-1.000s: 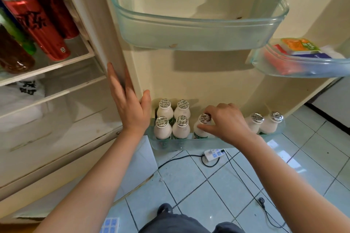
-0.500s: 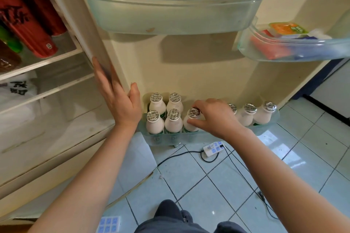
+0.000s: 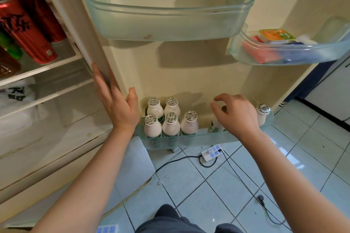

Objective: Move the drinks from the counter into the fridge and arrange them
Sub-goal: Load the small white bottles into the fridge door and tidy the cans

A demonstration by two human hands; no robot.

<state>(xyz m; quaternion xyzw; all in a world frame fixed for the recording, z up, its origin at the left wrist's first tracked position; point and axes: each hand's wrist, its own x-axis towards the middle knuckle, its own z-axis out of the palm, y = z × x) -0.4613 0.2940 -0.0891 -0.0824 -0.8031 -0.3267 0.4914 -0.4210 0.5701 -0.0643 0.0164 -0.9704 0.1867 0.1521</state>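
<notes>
Several small white milk bottles with foil caps stand in the bottom door bin [image 3: 191, 139] of the open fridge. Five of them [image 3: 171, 124] are packed in two rows at its left end. My left hand [image 3: 117, 108] presses flat against the edge of the fridge door, just left of that group. My right hand [image 3: 238, 115] hovers with loosely curled fingers over another bottle [image 3: 215, 126] in the middle of the bin, thumb and forefinger apart beside its cap. One more bottle [image 3: 263, 114] stands at the bin's right end.
An empty clear door bin [image 3: 170, 24] hangs above, and a second bin [image 3: 284, 56] to the right holds packets. Red cans [image 3: 24, 32] stand on a fridge shelf at left, above a white bag [image 3: 15, 98]. A power strip [image 3: 211, 154] and cables lie on the tiled floor.
My right hand let go of the third front-row bottle and moved right, over the bottle in the middle of the bin. My left hand stayed on the door edge.
</notes>
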